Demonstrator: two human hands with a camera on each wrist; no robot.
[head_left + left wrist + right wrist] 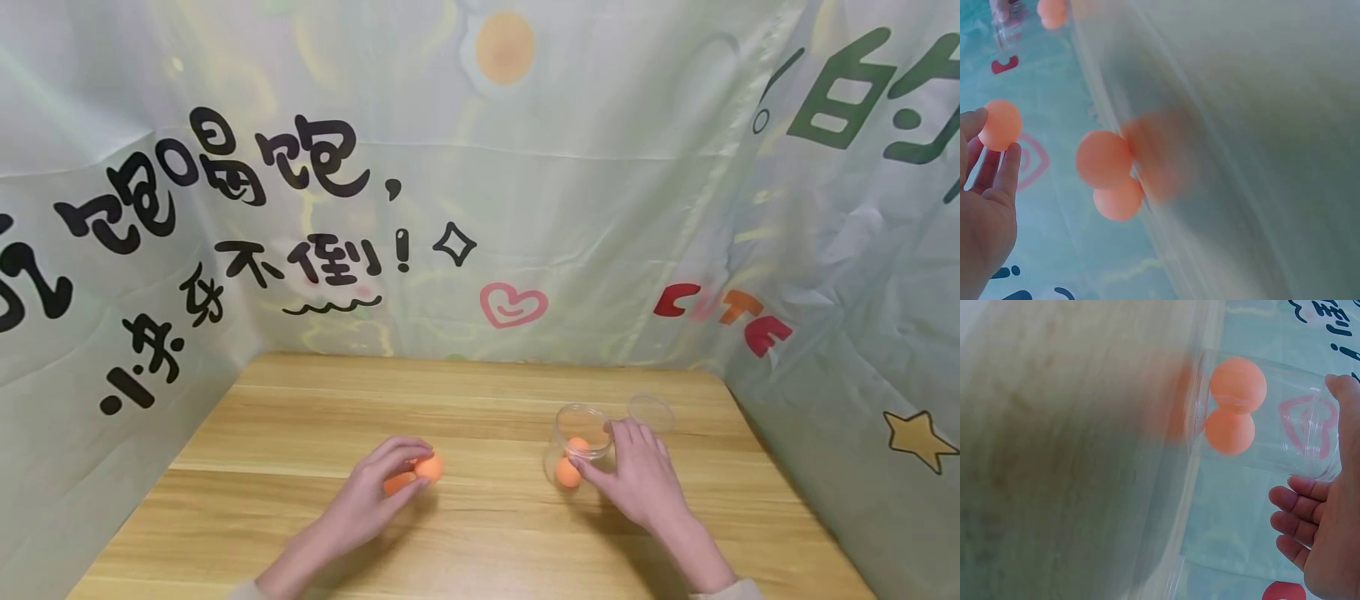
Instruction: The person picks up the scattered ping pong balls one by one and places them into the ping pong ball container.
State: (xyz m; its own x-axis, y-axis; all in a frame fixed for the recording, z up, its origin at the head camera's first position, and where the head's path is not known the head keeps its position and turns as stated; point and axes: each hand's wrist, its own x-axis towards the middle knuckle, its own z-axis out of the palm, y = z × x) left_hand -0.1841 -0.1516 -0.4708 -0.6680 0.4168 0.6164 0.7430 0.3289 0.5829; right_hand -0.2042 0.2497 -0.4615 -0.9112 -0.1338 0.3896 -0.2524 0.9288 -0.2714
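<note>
Left hand point(375, 492) pinches orange ball point(430, 467) on wooden table point(480, 533), two more beside. Right hand point(637, 475) grasps clear jar point(581, 437) holding two balls; lid point(651, 412) just behind.

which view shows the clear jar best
The right wrist view: the clear jar fills the frame, two orange balls inside, the right hand beside it. The head view shows it small; the left wrist view catches only a blurred corner.

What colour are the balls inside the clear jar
Orange balls; the right wrist view shows them best.
</note>
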